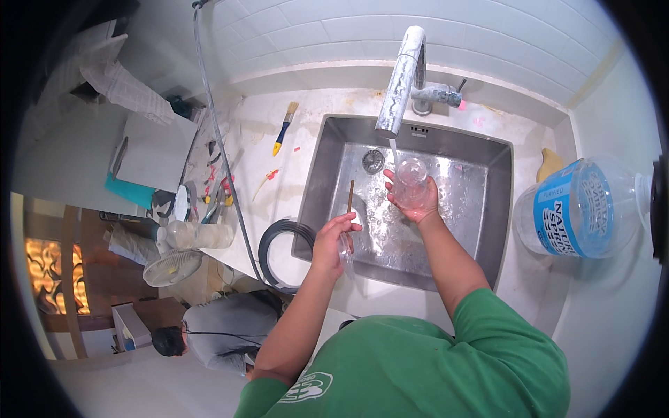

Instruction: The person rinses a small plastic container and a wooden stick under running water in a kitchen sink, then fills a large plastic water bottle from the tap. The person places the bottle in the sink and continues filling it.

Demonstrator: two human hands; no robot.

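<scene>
Green sleeves lowest in view, your arms reach over the steel sink (488, 230). Your left hand (333, 240) is closed around a clear item, too blurred to name, at the sink's left side. Your right hand (417, 198) cups a clear cup (410, 180) under the stream from the tap (403, 80). Brush (284, 129) on counter behind; big jug (582, 207) right.

Green short-sleeved T-shirt (418, 366), white emblem on left sleeve, bare forearms
</scene>
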